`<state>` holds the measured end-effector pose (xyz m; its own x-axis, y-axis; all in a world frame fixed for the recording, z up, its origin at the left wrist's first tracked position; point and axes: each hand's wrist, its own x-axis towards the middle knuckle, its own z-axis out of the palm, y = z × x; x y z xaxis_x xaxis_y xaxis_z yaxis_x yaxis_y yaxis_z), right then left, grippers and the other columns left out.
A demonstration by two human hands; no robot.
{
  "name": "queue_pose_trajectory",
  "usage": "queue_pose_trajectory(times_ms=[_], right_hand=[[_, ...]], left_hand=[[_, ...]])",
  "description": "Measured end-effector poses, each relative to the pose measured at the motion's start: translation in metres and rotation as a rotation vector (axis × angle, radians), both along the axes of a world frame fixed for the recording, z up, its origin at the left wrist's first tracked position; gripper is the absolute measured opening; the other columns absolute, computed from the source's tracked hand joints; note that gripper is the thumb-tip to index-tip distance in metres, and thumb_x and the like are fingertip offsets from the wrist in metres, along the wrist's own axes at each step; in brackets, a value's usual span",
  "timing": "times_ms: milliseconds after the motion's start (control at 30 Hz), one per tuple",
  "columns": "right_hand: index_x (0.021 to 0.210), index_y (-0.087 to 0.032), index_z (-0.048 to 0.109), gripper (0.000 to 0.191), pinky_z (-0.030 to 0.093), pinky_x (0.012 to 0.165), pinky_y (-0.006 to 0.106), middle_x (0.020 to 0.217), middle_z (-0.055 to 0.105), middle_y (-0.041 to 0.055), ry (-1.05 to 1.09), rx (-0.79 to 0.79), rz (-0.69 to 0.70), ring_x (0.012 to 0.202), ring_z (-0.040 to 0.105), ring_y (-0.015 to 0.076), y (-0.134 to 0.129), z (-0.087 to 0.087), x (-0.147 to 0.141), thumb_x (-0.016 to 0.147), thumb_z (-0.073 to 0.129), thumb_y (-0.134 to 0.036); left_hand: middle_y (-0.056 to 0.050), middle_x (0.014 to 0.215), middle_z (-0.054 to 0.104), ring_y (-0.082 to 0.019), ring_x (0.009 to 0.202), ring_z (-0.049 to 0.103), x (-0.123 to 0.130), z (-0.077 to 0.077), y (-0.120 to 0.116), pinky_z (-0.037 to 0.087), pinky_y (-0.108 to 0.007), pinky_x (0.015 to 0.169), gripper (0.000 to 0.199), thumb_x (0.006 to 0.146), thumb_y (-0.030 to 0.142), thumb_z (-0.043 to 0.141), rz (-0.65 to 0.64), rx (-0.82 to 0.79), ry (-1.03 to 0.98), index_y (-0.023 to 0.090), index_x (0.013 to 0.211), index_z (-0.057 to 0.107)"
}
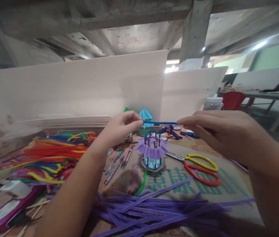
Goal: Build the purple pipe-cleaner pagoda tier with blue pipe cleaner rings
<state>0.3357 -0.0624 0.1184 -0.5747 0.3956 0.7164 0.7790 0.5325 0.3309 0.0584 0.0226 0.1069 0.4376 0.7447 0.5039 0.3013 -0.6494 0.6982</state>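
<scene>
A short blue pipe cleaner [159,123] is stretched level between my two hands, above the table. My left hand [125,126] pinches its left end between thumb and forefinger. At the other end, my right hand [213,126] grips it with closed fingertips. Below it stands a small pagoda-like model [153,151] with a purple fringed roof, dark posts and a blue ring on top. A light blue tiered roof model [145,113] is partly hidden behind the pipe cleaner.
Scissors [201,168] with red and yellow handles lie right of the model. Purple pipe cleaners [149,210] spread across the front, and a colourful pile [55,151] fills the left. Pens [114,168], a glue gun [171,130] and a clear jar [212,104] are on the table.
</scene>
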Motion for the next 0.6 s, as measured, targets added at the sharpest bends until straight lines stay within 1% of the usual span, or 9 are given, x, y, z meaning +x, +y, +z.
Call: queue_pose_trajectory(times_ms=[67, 100, 200, 267, 367, 500, 600], right_hand=[[0.102, -0.025, 0.071, 0.032, 0.046, 0.060, 0.030, 0.090, 0.077, 0.0022, 0.000, 0.038, -0.014, 0.073, 0.071, 0.0167, -0.002, -0.001, 0.000, 0.105, 0.041, -0.033], [0.104, -0.025, 0.071, 0.031, 0.047, 0.060, 0.030, 0.090, 0.077, 0.0029, 0.004, 0.062, -0.023, 0.074, 0.071, 0.0174, -0.003, -0.001, -0.001, 0.104, 0.042, -0.035], [0.118, -0.024, 0.069, 0.032, 0.048, 0.062, 0.032, 0.092, 0.077, 0.0052, 0.013, 0.124, -0.055, 0.078, 0.071, 0.0200, -0.002, -0.003, -0.003, 0.104, 0.043, -0.038], [0.121, -0.025, 0.067, 0.033, 0.047, 0.062, 0.032, 0.092, 0.076, 0.0048, -0.003, 0.126, -0.052, 0.077, 0.071, 0.0205, 0.000, -0.005, -0.006, 0.104, 0.042, -0.038], [0.114, -0.027, 0.069, 0.029, 0.046, 0.062, 0.032, 0.092, 0.076, 0.0039, -0.035, 0.091, -0.020, 0.077, 0.070, 0.0206, 0.003, -0.008, -0.011, 0.103, 0.044, -0.036], [0.103, -0.028, 0.071, 0.029, 0.043, 0.061, 0.033, 0.088, 0.075, 0.0037, -0.057, 0.037, 0.005, 0.076, 0.068, 0.0213, 0.007, -0.011, -0.014, 0.101, 0.042, -0.025], [0.100, -0.028, 0.071, 0.027, 0.043, 0.063, 0.032, 0.089, 0.074, 0.0038, -0.041, 0.000, -0.013, 0.079, 0.067, 0.0215, 0.010, -0.011, -0.012, 0.099, 0.044, -0.024]], left_hand=[[0.002, 0.073, 0.057, -0.012, 0.067, 0.053, -0.002, 0.000, 0.003, 0.041, -0.026, 0.063, 0.021, 0.082, 0.038, 0.064, -0.026, -0.019, -0.029, 0.017, 0.080, 0.060], [0.002, 0.072, 0.057, -0.012, 0.066, 0.053, -0.002, 0.000, 0.004, 0.041, -0.026, 0.063, 0.021, 0.082, 0.037, 0.064, -0.034, -0.022, -0.035, 0.017, 0.080, 0.059], [0.002, 0.073, 0.056, -0.011, 0.067, 0.052, 0.001, -0.001, 0.002, 0.040, -0.025, 0.065, 0.021, 0.083, 0.038, 0.064, -0.066, 0.006, -0.040, 0.017, 0.082, 0.060], [0.001, 0.075, 0.057, -0.012, 0.070, 0.053, 0.004, -0.002, 0.000, 0.041, -0.025, 0.066, 0.021, 0.084, 0.037, 0.063, -0.106, 0.028, -0.032, 0.016, 0.082, 0.061], [0.001, 0.077, 0.058, -0.012, 0.072, 0.054, 0.006, -0.003, -0.003, 0.042, -0.025, 0.067, 0.019, 0.084, 0.036, 0.062, -0.129, 0.036, -0.015, 0.016, 0.082, 0.061], [0.001, 0.074, 0.057, -0.012, 0.070, 0.053, 0.003, -0.003, 0.001, 0.041, -0.025, 0.066, 0.017, 0.084, 0.033, 0.061, -0.085, 0.062, 0.003, 0.017, 0.080, 0.060], [0.002, 0.074, 0.057, -0.012, 0.069, 0.053, -0.001, -0.003, 0.006, 0.041, -0.026, 0.065, 0.018, 0.083, 0.034, 0.061, -0.044, 0.080, 0.010, 0.017, 0.079, 0.060]])
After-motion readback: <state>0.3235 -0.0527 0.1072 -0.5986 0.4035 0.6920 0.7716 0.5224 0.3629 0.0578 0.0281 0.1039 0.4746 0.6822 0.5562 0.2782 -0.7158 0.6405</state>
